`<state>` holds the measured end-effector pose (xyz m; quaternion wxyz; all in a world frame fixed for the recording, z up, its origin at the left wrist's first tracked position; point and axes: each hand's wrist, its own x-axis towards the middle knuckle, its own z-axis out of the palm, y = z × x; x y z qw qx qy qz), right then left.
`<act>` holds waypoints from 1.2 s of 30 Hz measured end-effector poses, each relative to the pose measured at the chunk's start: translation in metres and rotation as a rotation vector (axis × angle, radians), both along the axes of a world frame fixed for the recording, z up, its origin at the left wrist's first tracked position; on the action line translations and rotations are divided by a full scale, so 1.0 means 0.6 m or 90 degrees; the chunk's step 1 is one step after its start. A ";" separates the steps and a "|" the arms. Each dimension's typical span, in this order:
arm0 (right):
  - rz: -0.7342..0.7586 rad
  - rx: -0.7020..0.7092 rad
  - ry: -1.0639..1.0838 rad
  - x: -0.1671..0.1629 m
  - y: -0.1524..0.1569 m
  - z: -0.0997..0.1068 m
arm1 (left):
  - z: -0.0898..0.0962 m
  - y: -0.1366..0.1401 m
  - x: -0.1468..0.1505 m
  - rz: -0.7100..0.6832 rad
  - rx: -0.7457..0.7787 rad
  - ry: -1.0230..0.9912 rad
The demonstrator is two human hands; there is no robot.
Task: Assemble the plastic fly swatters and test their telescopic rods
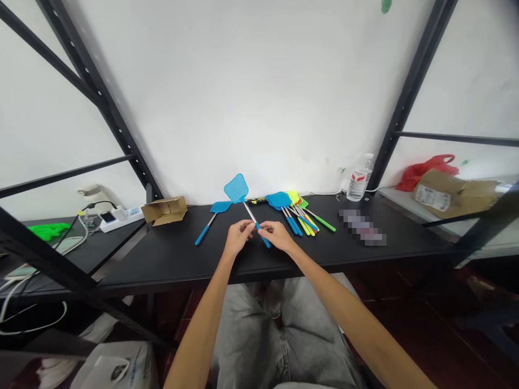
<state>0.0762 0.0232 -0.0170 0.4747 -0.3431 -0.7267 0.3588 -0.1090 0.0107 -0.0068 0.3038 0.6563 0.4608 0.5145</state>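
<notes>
A blue fly swatter [236, 189] with a metal shaft is held tilted over the black table, its head up and to the left. My right hand [273, 234] is closed around its blue handle. On the left of the shaft, my left hand [240, 235] pinches it near the top of the handle, the fingertips partly hidden. Another blue fly swatter [220, 207] lies on the table to the left. Just right of my hands is a pile of several fly swatters [279, 200] in blue, yellow, red and green, their handles pointing toward me.
An open cardboard box [165, 211] stands at the table's left end, beside a white power strip [125, 219]. A clear bottle [359, 181] stands at the back right, with a blurred-out item in front. Black metal posts [399, 119] rise at both ends of the table [170, 262].
</notes>
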 end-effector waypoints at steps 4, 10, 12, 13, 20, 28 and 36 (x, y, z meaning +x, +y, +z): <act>-0.194 -0.016 0.082 0.009 0.008 -0.001 | -0.002 0.000 -0.003 0.088 0.036 0.062; -0.423 0.050 0.028 0.016 0.007 -0.003 | -0.011 0.005 -0.007 0.105 0.037 0.082; -0.456 0.053 0.006 0.016 0.003 -0.003 | -0.013 0.007 -0.007 0.103 0.040 0.075; -0.467 0.049 0.000 0.015 0.002 -0.003 | -0.013 0.007 -0.007 0.102 0.041 0.071; -0.522 0.043 0.013 0.015 -0.001 -0.002 | -0.008 0.003 -0.006 0.108 0.040 0.099; -0.568 0.156 -0.053 0.016 -0.008 0.005 | -0.017 0.008 -0.010 0.109 0.041 0.105; -0.532 0.204 -0.082 0.013 -0.014 0.007 | -0.001 0.003 -0.022 0.281 0.113 0.263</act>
